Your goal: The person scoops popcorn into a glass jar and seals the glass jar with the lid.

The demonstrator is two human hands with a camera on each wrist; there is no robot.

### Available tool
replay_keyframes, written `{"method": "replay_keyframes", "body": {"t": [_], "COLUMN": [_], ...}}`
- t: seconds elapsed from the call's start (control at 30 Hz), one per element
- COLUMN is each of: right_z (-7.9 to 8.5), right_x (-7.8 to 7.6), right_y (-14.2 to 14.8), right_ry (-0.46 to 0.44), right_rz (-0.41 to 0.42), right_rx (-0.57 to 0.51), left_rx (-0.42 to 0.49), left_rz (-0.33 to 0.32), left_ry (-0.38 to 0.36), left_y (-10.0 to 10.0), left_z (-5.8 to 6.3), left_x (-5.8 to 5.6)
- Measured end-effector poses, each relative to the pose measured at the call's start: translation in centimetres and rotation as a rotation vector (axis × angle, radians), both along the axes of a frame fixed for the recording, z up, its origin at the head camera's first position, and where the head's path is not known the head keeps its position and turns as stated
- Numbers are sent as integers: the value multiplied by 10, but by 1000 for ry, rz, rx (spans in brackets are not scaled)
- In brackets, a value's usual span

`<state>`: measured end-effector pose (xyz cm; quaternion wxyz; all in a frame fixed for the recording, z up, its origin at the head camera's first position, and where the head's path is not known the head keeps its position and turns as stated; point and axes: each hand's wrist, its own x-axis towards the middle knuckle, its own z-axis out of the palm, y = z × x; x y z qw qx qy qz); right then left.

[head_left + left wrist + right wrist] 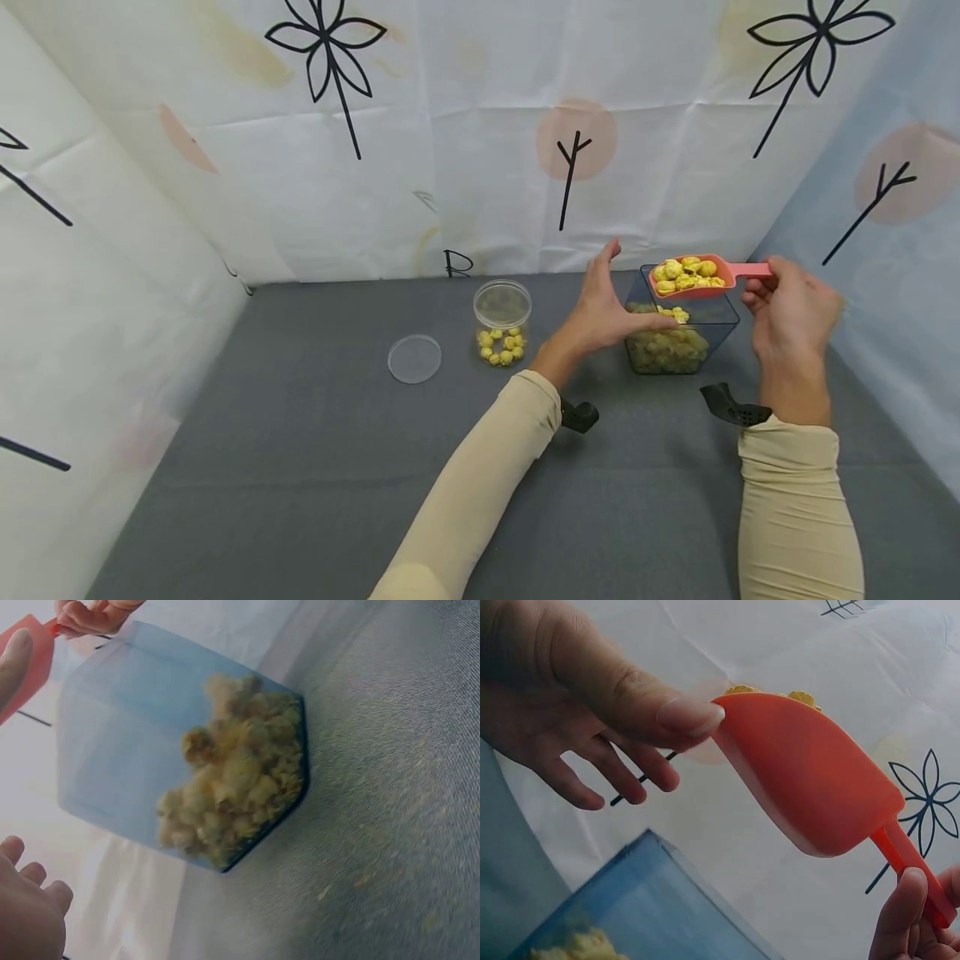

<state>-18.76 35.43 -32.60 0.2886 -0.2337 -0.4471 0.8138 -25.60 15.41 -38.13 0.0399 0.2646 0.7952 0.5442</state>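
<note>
My right hand (797, 312) grips the handle of a red scoop (802, 772), which is heaped with yellow popcorn (686, 273). The scoop is held above a clear bluish square container (120, 727) partly filled with popcorn (240, 772). My left hand (603, 308) has its fingers spread beside the container's left side, its thumb reaching across near the rim, below the scoop in the head view. In the right wrist view the left thumb appears close to the scoop's front edge; whether they touch I cannot tell.
Left of the container stands a clear round jar (502, 304) without its lid, a little popcorn at its bottom. A clear round lid (414, 358) lies on the grey tabletop (322, 433) beside it. Patterned cloth (480, 192) rises behind the table and at both sides.
</note>
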Motion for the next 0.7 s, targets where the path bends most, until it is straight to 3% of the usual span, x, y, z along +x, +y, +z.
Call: {"method": "replay_keyframes", "body": {"t": [0.27,0.7], "right_z": [7,12], "right_x": [-6,-21], "right_y": [-17,-58], "right_ry": [42,84], "right_rz": [24,82], "right_rx": [13,71], "left_rx": [74,52], "left_rz": [16,57], "left_ry": [29,111], "left_y": [-26,-58], "left_z": [17,36], "left_x": [2,8]}}
